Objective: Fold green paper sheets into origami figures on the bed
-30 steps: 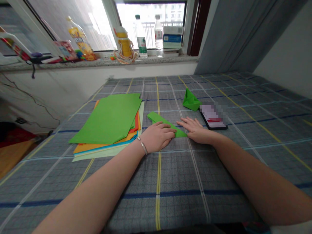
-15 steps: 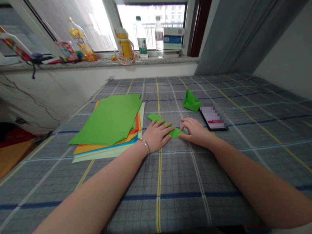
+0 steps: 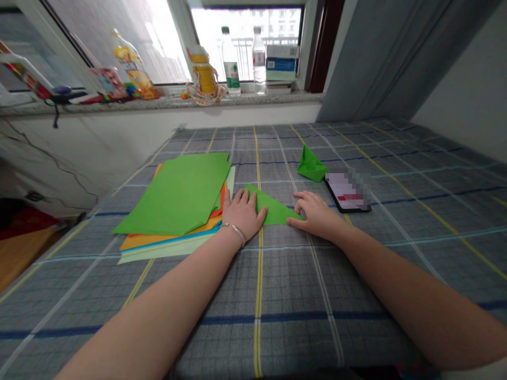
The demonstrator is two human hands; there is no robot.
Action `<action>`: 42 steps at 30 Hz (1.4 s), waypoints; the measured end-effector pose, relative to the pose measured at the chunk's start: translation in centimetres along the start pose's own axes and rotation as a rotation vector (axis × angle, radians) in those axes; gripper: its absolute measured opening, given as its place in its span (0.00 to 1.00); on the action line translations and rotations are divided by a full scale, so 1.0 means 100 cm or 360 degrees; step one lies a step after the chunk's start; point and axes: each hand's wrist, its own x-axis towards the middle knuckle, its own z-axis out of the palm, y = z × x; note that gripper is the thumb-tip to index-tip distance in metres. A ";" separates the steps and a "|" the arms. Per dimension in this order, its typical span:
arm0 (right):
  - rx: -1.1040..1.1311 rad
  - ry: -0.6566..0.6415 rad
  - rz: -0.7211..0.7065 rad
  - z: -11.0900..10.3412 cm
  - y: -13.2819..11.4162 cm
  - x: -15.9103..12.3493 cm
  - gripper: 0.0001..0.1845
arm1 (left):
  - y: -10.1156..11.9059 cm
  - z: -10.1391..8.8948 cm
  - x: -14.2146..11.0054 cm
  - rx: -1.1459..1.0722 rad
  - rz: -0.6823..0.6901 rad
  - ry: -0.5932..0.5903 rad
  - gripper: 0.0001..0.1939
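A folded green sheet of paper lies between my hands as a long, flat triangle. My left hand, with a silver bangle at the wrist, rests flat on its left end, fingers spread and thumb out. That end is partly hidden underneath. At the narrow right tip, my right hand has its fingers curled, with thumb and index finger either side of the corner. Beyond my right hand stands a folded green paper piece with a raised point. To my left is a stack of coloured paper, green on top.
A phone with a blurred screen lies right of my right hand. Plaid cloth covers the surface. On the windowsill behind are bottles, a yellow cup and boxes. A grey curtain hangs at the right.
My left hand has slid left along the folded paper and spread its fingers, uncovering the middle. My right hand's outstretched fingers have curled in around the right tip.
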 end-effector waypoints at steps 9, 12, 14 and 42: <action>0.0218 0.0015 -0.0136 -0.003 0.008 0.000 0.11 | -0.005 0.005 0.003 -0.0031 -0.0186 -0.0018 0.37; 0.0325 0.0045 -0.0196 -0.004 0.011 -0.001 0.10 | -0.006 0.005 0.005 -0.0090 -0.0237 -0.0027 0.38; 0.0416 0.0093 -0.0232 -0.004 0.012 -0.001 0.09 | -0.008 0.005 0.007 -0.0190 -0.0251 -0.0014 0.38; -0.0006 0.0191 -0.0122 -0.004 0.019 0.005 0.16 | -0.001 -0.008 -0.003 -0.0548 0.1302 -0.0068 0.19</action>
